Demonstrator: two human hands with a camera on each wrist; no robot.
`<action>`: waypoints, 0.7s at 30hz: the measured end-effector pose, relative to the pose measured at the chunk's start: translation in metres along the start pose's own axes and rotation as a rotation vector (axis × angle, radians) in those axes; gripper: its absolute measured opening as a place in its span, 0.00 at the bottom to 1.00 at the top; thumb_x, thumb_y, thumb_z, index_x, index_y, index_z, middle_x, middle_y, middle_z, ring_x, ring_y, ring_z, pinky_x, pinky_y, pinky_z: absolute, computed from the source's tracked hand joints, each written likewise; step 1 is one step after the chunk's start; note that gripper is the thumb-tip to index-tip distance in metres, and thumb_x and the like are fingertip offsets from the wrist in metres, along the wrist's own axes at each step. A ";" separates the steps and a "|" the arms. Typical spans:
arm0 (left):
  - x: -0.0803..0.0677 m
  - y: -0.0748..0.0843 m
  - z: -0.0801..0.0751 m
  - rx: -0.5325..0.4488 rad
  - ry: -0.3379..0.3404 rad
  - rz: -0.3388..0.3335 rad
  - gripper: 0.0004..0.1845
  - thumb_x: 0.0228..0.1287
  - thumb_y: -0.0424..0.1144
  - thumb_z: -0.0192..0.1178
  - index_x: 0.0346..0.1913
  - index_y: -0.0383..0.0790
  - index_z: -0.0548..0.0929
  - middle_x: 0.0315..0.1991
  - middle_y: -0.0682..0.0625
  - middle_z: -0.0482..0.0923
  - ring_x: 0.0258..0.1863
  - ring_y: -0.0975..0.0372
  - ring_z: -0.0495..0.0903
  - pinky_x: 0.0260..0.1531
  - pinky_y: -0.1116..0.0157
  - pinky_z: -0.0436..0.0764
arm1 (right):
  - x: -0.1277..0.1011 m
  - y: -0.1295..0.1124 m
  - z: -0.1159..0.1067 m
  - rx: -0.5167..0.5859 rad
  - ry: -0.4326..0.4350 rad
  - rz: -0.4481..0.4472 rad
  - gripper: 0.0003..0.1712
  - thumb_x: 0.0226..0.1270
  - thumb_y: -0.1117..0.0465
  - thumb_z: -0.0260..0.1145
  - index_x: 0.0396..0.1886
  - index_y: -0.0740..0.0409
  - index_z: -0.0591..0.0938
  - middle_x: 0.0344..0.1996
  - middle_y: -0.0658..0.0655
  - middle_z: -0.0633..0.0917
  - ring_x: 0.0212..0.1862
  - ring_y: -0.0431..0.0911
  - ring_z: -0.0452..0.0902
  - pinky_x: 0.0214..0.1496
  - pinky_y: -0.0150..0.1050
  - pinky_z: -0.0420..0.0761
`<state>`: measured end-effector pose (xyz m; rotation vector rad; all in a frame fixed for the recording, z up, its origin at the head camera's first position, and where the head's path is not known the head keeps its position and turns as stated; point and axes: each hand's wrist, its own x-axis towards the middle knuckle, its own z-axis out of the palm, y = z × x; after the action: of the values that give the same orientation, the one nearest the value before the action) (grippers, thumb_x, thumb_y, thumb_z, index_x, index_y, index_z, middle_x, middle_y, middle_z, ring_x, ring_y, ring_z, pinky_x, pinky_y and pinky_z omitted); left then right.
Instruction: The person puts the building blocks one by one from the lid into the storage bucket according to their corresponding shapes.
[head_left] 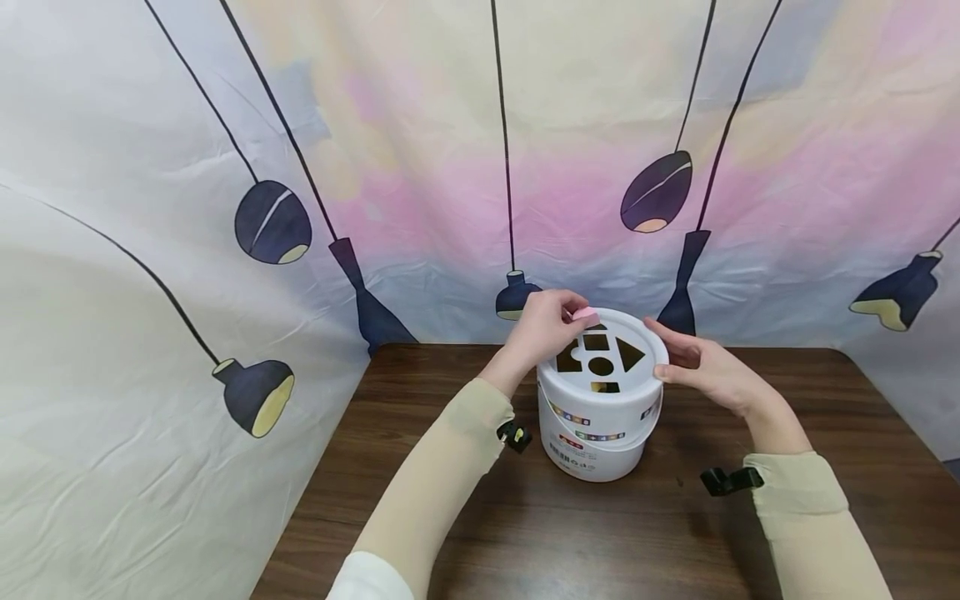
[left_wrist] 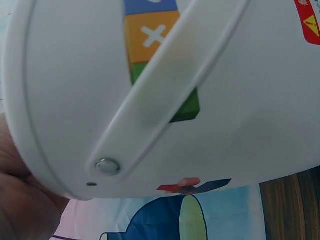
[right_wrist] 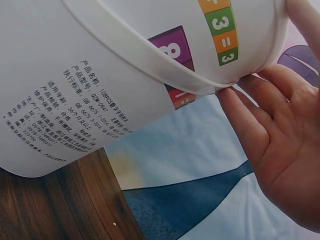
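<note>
A white bucket (head_left: pixel 596 437) stands on the brown table (head_left: pixel 525 533); its lid (head_left: pixel 643 385) has several shaped holes. My left hand (head_left: pixel 572 312) pinches a small pink block (head_left: pixel 586 314) over the lid's far left edge. My right hand (head_left: pixel 671 360) rests with straight fingers against the lid's right rim. In the left wrist view the bucket wall (left_wrist: pixel 245 125) and its white handle (left_wrist: pixel 165 90) fill the frame, and only the heel of my left hand (left_wrist: pixel 20 205) shows. In the right wrist view my right hand (right_wrist: pixel 250 97) touches the bucket (right_wrist: pixel 75 75) where the handle meets the rim.
A cloth backdrop (head_left: pixel 420 167) printed with hanging lamps stands close behind the table and drapes down its left side. The table's right edge (head_left: pixel 892 408) lies a little beyond my right arm. Black camera clips sit on both sleeves.
</note>
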<state>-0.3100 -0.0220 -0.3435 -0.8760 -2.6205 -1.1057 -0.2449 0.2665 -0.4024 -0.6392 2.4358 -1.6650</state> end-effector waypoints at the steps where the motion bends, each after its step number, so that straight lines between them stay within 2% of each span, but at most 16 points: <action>1: 0.001 0.001 0.001 0.006 -0.006 -0.001 0.14 0.74 0.45 0.71 0.53 0.39 0.91 0.44 0.50 0.89 0.37 0.66 0.83 0.35 0.73 0.81 | 0.000 0.000 0.000 0.000 0.000 0.001 0.45 0.79 0.63 0.68 0.88 0.53 0.58 0.82 0.64 0.62 0.68 0.26 0.68 0.62 0.26 0.76; 10: 0.006 0.005 0.008 0.045 -0.054 0.005 0.10 0.76 0.41 0.69 0.52 0.40 0.91 0.40 0.52 0.86 0.36 0.65 0.82 0.34 0.73 0.81 | -0.001 0.001 0.000 0.013 0.002 -0.006 0.45 0.79 0.64 0.68 0.88 0.56 0.57 0.82 0.66 0.61 0.68 0.26 0.68 0.62 0.26 0.76; 21: 0.007 0.004 0.009 0.071 -0.053 -0.016 0.11 0.75 0.40 0.70 0.54 0.40 0.91 0.42 0.52 0.86 0.37 0.65 0.82 0.34 0.74 0.80 | 0.000 0.001 0.001 0.022 0.001 -0.015 0.45 0.79 0.64 0.68 0.88 0.55 0.57 0.83 0.65 0.61 0.69 0.25 0.67 0.63 0.25 0.75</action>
<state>-0.3123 -0.0105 -0.3446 -0.8827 -2.6959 -0.9999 -0.2448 0.2659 -0.4041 -0.6548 2.4156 -1.6961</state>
